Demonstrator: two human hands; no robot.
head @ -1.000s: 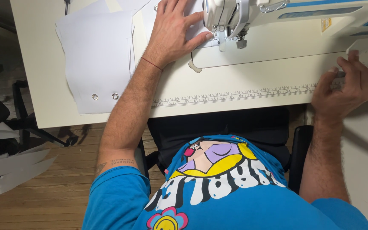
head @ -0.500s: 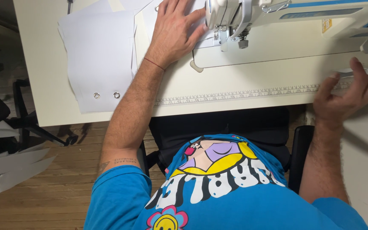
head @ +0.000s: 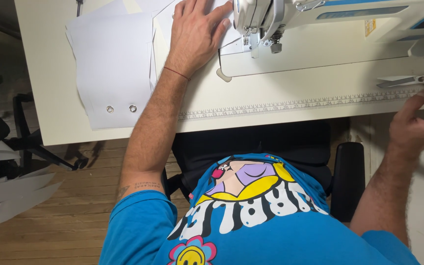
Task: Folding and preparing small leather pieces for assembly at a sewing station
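White sheets [head: 116, 64], cream table [head: 55, 118], blue cartoon-print shirt [head: 251, 221], silver scissors [head: 406, 80].

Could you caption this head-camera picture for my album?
Left hand flat on white sheets beside sewing machine; right hand reaches toward scissors.

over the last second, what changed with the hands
The right hand lifted off the table edge, opened its fingers, and now reaches toward the scissors, not holding them. The left hand stayed flat on the white fabric beside the sewing machine.
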